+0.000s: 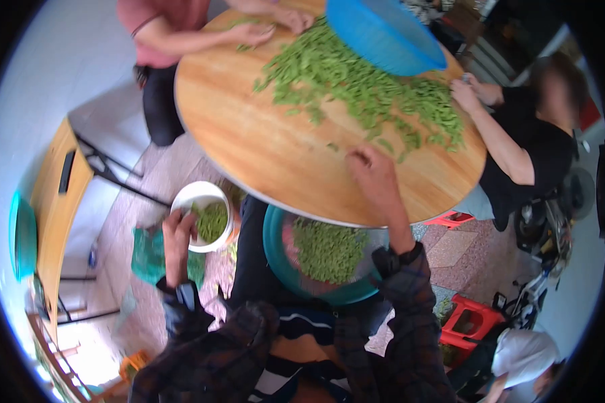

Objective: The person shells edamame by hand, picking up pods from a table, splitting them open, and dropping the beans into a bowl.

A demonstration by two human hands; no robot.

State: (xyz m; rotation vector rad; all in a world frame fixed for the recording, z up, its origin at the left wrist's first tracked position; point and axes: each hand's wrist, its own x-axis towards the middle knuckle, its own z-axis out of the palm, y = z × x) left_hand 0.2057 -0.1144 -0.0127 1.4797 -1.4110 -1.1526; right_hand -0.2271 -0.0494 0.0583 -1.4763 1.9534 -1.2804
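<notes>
My left hand [177, 240] hangs at the near left rim of a white bucket [177, 202], its fingers apart and nothing visible in them. Green pod shells [212, 223] lie inside the bucket. Over the near part of the round wooden table [249, 138], my right hand [375, 176] has its fingers curled together; what they hold, if anything, is hidden. Just beyond it spreads a heap of green bean pods [356, 87]. Below the table edge, at my lap, a teal basin [273, 250] holds many small green shelled beans [329, 252].
A blue plastic basket [383, 33] tilts over the heap. One person in a pink shirt [171, 23] and another in black [541, 134] work at the table. A green mesh bag [154, 258] lies beside the bucket; red stools [464, 322] stand right.
</notes>
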